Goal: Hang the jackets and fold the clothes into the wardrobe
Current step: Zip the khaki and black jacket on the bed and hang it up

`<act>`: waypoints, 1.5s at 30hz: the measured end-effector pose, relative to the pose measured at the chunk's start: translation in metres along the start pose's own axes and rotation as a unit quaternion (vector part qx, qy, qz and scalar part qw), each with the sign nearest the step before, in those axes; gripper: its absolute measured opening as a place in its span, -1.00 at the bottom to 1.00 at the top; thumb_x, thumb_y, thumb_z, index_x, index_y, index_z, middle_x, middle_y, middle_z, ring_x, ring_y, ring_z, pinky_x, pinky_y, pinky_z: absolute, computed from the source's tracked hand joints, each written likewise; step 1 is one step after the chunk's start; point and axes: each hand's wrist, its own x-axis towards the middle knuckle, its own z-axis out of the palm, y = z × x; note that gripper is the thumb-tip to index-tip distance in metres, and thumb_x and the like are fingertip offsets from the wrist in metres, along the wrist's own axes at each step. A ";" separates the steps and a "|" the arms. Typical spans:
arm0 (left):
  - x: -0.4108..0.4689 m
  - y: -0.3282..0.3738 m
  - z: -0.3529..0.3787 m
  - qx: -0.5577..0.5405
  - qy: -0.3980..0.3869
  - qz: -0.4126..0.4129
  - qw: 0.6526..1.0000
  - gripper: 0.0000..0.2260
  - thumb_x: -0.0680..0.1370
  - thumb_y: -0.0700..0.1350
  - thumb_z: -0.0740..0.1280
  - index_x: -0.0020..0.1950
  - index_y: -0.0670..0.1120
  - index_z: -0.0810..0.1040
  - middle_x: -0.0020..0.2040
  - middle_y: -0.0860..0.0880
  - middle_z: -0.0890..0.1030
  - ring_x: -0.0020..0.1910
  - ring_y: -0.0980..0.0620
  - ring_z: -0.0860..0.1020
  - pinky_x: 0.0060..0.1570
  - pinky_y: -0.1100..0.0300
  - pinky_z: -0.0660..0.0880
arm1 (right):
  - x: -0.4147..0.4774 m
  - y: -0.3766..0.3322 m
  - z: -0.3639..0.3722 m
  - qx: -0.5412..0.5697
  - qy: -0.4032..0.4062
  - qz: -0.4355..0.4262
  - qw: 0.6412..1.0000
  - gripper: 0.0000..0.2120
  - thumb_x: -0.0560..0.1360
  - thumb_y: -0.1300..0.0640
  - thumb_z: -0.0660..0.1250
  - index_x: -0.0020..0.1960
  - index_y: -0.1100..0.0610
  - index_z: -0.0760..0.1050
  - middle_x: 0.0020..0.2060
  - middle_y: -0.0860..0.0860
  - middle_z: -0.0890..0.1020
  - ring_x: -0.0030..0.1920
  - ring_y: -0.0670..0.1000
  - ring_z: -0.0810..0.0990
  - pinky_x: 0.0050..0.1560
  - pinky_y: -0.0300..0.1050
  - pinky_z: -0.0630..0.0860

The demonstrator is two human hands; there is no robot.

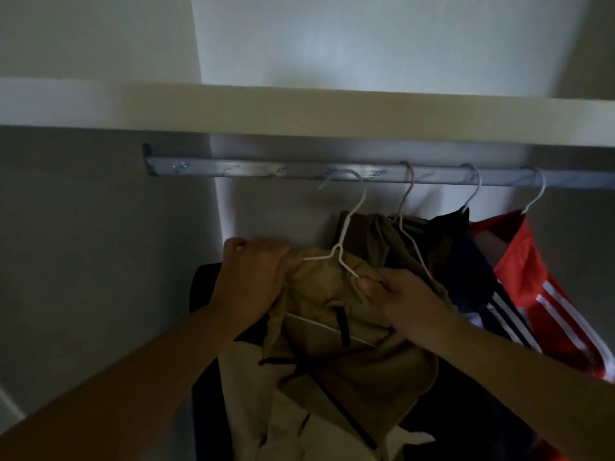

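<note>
Pale grey walls of the wardrobe fill most of the view, with a cream shelf running across its full width. Under the shelf a silver metal rail spans from the left bracket out past the right edge.

Below the rail hangs the tan jacket, bunched and creased, with black drawcords trailing down its front. Paler cream cloth and a black garment show beneath and behind it; I cannot tell whether the cream cloth is part of the same jacket. To its right, already on the rail, hang an olive jacket, a dark jacket with white stripes and a red jacket with white stripes, packed close together, each on its own wire hook.

Both hands are on the tan jacket. The left hand grasps its left shoulder, fingers curled over the cloth. The right hand pinches the right shoulder between thumb and fingers, right where the wire disappears into the cloth.

Inside the tan jacket sits a white wire hanger; its neck rises tilted and its hook overlaps the rail, just left of the other hooks. Whether the hook is caught over the rail I cannot tell.
</note>
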 end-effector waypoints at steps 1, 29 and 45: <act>0.012 -0.010 0.002 0.021 0.004 0.005 1.000 -0.66 0.50 -0.05 0.06 -0.29 -0.13 0.55 -0.37 -0.08 0.56 -0.36 -0.08 0.52 -0.09 0.05 0.32 | 0.012 -0.007 -0.002 -0.020 0.017 -0.009 1.000 -0.69 0.60 0.04 0.19 -0.22 0.17 0.52 -0.29 0.03 0.61 -0.25 -0.09 0.58 -0.16 -0.19 0.49; 0.026 -0.029 0.048 -0.103 -0.099 -0.302 0.943 -0.84 0.61 -0.14 0.18 0.05 -0.17 0.51 -0.02 -0.11 0.56 0.02 -0.10 0.52 0.00 0.14 0.42 | 0.063 0.008 0.006 -0.400 0.155 -0.096 0.898 -0.54 0.46 0.14 0.29 0.35 0.03 0.34 0.26 0.09 0.44 0.26 0.16 0.43 0.23 0.14 0.38; -0.008 -0.022 0.044 -0.498 0.013 -0.460 0.735 -0.84 0.60 -0.13 0.24 -0.15 -0.15 0.47 -0.22 -0.09 0.54 -0.29 0.03 0.52 -0.56 0.35 0.43 | 0.011 0.075 0.125 -0.605 -0.061 -0.254 0.752 -0.86 0.22 -0.05 0.46 -0.29 0.01 0.66 -0.21 -0.04 0.65 -0.12 -0.01 0.60 -0.02 -0.12 0.48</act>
